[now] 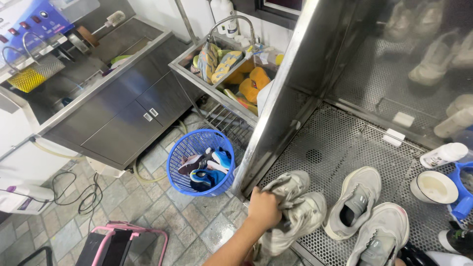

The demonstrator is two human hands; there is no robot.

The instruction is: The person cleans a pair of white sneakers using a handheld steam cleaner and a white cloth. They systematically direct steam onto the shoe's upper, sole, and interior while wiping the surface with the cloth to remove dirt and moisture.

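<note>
Grey-white pair of sneakers point(295, 209) clenched in right hand point(263, 209) at perforated steel shelf point(340, 143) edge, second pair point(367, 216) already shelved, more shoes waiting in blue basket point(189, 157); left hand unseen.

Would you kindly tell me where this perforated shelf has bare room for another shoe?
Bare perforated metal shelf lies behind the grey sneakers in the hand, up to the small white blocks. The front is crowded: pale sneaker pair, white bowl.
</note>
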